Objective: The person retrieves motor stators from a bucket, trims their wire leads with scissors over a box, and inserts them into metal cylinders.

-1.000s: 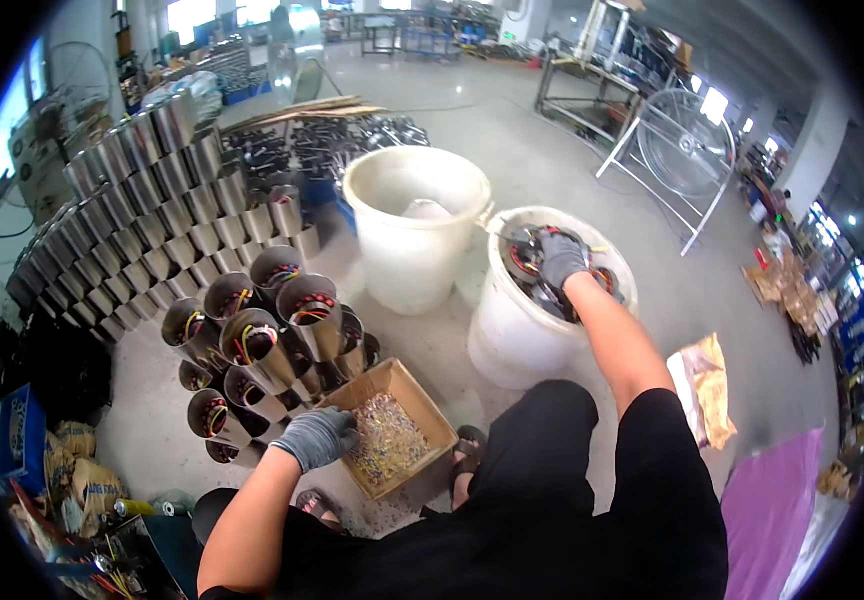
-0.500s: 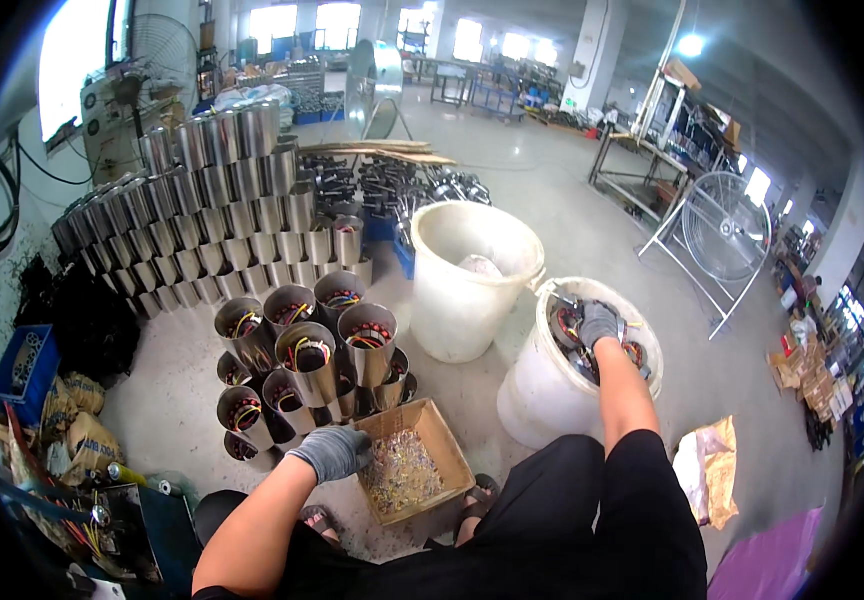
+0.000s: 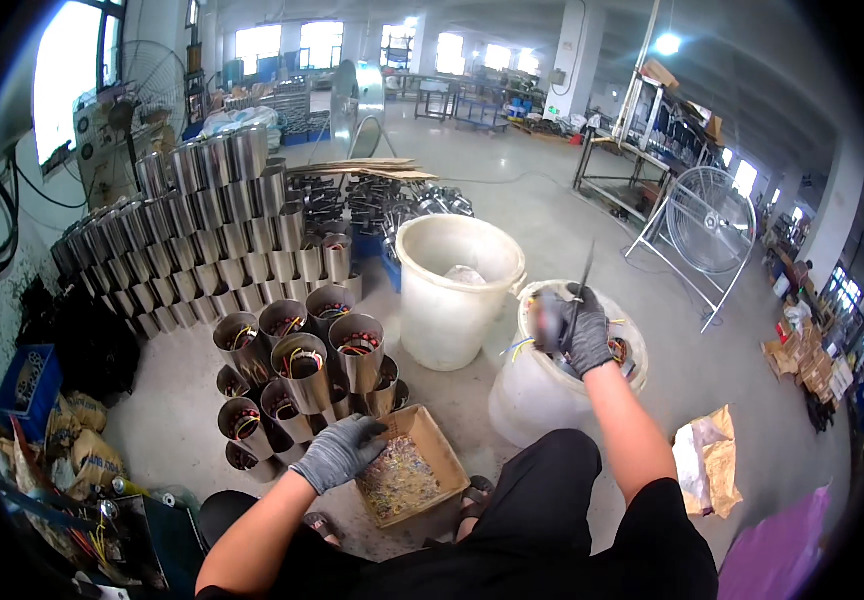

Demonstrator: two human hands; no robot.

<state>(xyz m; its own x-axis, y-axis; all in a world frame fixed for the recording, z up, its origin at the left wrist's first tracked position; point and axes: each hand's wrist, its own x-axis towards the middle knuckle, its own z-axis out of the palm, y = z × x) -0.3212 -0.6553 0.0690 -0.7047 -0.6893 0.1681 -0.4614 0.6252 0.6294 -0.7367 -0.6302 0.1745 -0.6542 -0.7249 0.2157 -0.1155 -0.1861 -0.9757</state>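
Observation:
My right hand [image 3: 586, 338], in a grey glove, is closed at the far right white bucket [image 3: 514, 402]. A motion-blurred round part with coloured wires, seemingly a wound motor stator [image 3: 549, 322], is in its grip above the rim. A thin dark strip [image 3: 588, 262] sticks up beside the fingers; its kind is unclear. My left hand [image 3: 340, 452], also gloved, hovers at the left corner of a cardboard box [image 3: 444, 450], fingers stretched toward it and nothing visible in them. Small multicoloured scraps [image 3: 398, 475] cover the box's bottom.
Steel cylinders with wired cores [image 3: 302, 365] stand stacked left of the box. Behind them rises a wall of bare steel cylinders [image 3: 202, 220]. Another white bucket [image 3: 452, 325] stands ahead. A floor fan [image 3: 710, 222] and a torn paper bag [image 3: 720, 462] are at right.
My right hand has come up out of the bucket with the wired part. My left hand has moved slightly right, its fingers reaching over the box's corner. The view has shifted a little.

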